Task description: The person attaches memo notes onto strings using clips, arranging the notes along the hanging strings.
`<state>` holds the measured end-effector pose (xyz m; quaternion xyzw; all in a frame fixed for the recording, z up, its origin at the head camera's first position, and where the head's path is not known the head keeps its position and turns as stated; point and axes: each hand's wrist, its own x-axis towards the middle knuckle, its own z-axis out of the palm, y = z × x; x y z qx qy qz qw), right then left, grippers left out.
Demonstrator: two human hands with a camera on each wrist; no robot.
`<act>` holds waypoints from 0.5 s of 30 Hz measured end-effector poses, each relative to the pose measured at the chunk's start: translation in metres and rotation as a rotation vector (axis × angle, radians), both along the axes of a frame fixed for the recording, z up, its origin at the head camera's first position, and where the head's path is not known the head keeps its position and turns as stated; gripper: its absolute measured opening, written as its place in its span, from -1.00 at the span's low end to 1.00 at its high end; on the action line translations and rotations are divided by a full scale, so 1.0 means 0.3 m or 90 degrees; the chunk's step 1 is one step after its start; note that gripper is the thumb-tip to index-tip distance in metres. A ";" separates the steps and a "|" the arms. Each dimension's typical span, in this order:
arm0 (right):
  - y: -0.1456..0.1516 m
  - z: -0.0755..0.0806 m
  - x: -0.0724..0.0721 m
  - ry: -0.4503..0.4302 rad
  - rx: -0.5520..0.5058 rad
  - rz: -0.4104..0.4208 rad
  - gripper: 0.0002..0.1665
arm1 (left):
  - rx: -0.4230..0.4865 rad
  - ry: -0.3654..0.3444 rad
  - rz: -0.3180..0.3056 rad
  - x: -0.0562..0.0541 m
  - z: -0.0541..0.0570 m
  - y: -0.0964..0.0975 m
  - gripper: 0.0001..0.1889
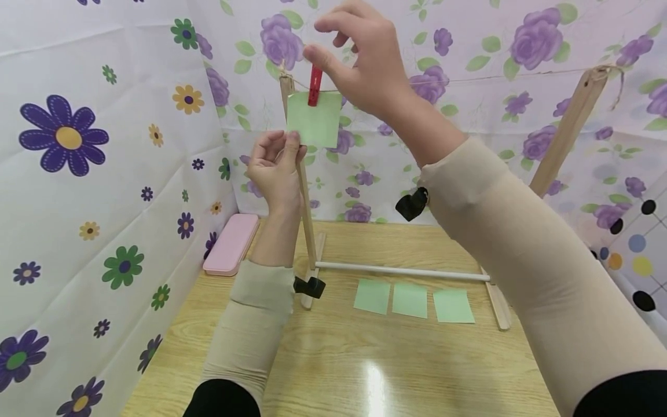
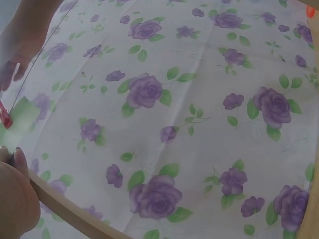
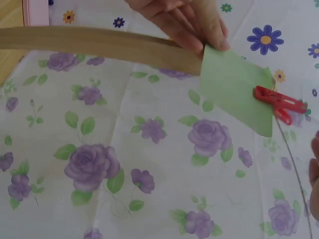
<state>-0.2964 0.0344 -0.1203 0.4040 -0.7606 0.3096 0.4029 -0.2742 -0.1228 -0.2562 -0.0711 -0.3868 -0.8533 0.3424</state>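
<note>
Floral cloth [image 1: 469,29] behind, wood table [image 1: 333,359] below. I see the note [image 1: 318,127] on the string [image 1: 469,80], held by the red peg [image 1: 315,87] — L hand [image 1: 276,168] pinches its lower corner, R hand [image 1: 367,63] loosely spread, nothing in it. Prob. light, bendy (likely creases) — I'd grip edges only.

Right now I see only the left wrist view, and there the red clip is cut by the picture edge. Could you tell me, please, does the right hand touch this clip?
Observer: No. The right wrist view shows a gap between the right hand and the red clip.
Operator: Thank you. Are there green notes on the table also?
Observer: Yes, three green notes lie in a row on the table.
Operator: And does anything else lie there?
Observer: In the head view, a pink case lies left of the left wooden post.
</note>
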 end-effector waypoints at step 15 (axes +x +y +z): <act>0.138 -0.321 0.150 0.183 -0.285 0.192 -0.49 | -0.028 -0.034 -0.009 0.010 -0.066 0.013 -0.76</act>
